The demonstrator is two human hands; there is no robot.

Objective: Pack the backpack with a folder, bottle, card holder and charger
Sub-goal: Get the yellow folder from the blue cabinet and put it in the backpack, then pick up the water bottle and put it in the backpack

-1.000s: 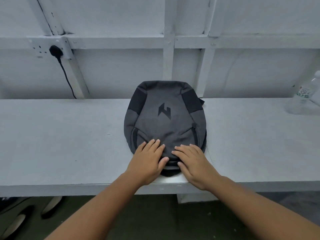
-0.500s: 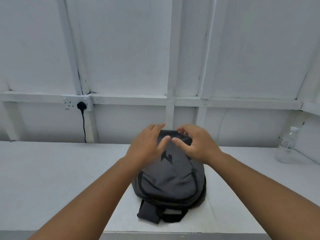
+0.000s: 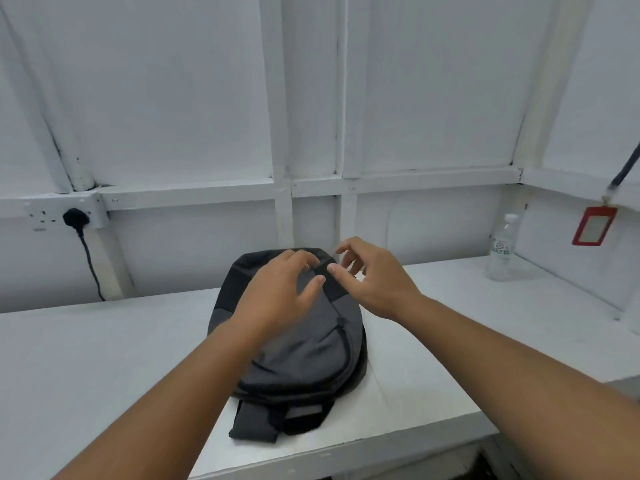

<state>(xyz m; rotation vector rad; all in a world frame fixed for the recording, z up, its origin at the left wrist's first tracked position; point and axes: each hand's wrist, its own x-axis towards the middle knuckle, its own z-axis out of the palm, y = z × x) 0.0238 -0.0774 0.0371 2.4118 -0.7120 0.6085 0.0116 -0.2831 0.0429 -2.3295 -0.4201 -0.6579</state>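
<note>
A dark grey backpack [image 3: 304, 351] lies flat on the white table [image 3: 104, 358], its straps hanging towards the front edge. My left hand [image 3: 280, 289] rests on its far top part with loosely bent fingers. My right hand [image 3: 374, 275] hovers just beside it over the backpack's top right, fingers spread and curled, holding nothing. A clear plastic bottle [image 3: 502, 251] stands at the back right by the wall. A red card holder [image 3: 594, 226] hangs on a dark lanyard from the right wall. A black charger plug [image 3: 75, 218] sits in the wall socket at the left, its cable running down.
White panelled walls with beams enclose the table at the back and right. The table's front edge [image 3: 346, 455] runs close below the backpack straps. A lower white ledge [image 3: 623, 382] sits at the right.
Both hands went from the backpack's near end up to its far top. The view has since swung right, bringing the card holder into sight, and my right hand has lifted slightly off the fabric.
</note>
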